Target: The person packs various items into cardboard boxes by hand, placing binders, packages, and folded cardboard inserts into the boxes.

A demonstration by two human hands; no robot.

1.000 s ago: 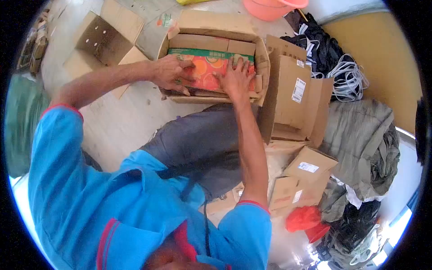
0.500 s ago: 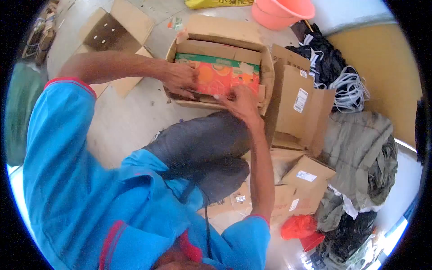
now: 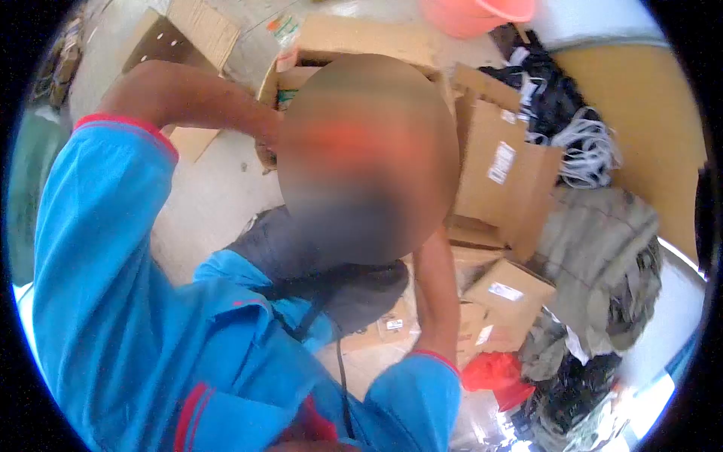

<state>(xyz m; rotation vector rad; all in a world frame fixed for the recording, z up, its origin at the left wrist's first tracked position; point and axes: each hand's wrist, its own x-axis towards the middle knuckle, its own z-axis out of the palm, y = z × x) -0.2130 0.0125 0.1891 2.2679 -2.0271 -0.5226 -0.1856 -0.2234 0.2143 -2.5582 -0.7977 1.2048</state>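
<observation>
A round blur covers both of my hands and the middle of the work, so my fingers are hidden. My left forearm (image 3: 211, 98) enters the blur from the left, by the side of an open cardboard carton (image 3: 361, 34). My right forearm (image 3: 437, 290) reaches up into it from below. Inside the blur a smeared red-orange area (image 3: 350, 143) shows where the printed orange-and-green box was seen in the carton earlier. A sliver of green (image 3: 286, 98) shows at the carton's left. What either hand touches now cannot be made out.
To the right stands another open cardboard box (image 3: 482, 166) with labels. Behind it lie black bags and a coil of white cord (image 3: 587, 151). A pink basin (image 3: 474, 15) stands at the back, an open carton (image 3: 181, 38) at upper left, and a red bag (image 3: 497, 377) at lower right.
The view has shifted slightly, and a blur now hides my hands and most of the printed box. Half a second ago both hands were at that box inside the carton.
</observation>
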